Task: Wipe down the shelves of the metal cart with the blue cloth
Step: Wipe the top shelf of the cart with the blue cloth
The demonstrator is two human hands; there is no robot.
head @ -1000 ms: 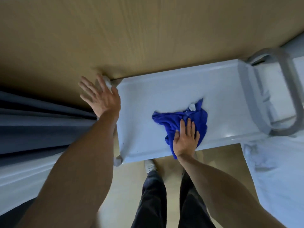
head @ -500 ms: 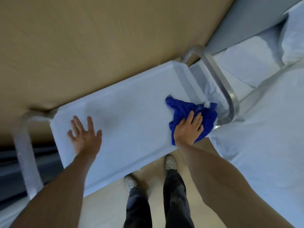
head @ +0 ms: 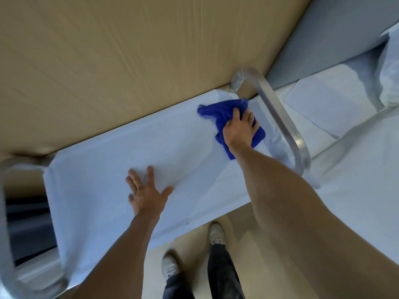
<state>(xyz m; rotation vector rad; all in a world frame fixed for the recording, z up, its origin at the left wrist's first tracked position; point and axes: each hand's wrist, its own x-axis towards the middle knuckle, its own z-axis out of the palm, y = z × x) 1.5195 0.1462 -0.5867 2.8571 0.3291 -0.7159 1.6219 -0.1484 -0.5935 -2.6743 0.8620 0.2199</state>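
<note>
At far-R corner of the metal cart's top shelf [head: 103, 190], beside the tubular handle [head: 280, 124]: R hand [head: 238, 130] presses the bunched blue cloth [head: 218, 114] onto the shelf, fingers curled into the fabric, gripping it. Half a sec ago the cloth sat at the near-R edge by the handle; a sec ago, mid-shelf. So the stroke has run rightward, then back toward the wall [head: 129, 61], i.e. the R end is being covered front to rear. L hand [head: 149, 192] has moved too: from the L end rail to mid-shelf, now flat w/ fingers spread, holding nothing, prob. steadying the cart. Meaning for task: top shelf looks partly wiped (centre + R end); L end w/ its second handle [head: 6, 244] seems not yet covered, and lower shelves are hidden beneath, so cannot tell their state. White bedding [head: 356, 201] lies R of cart; person's shoes [head: 216, 233] on floor below.
</note>
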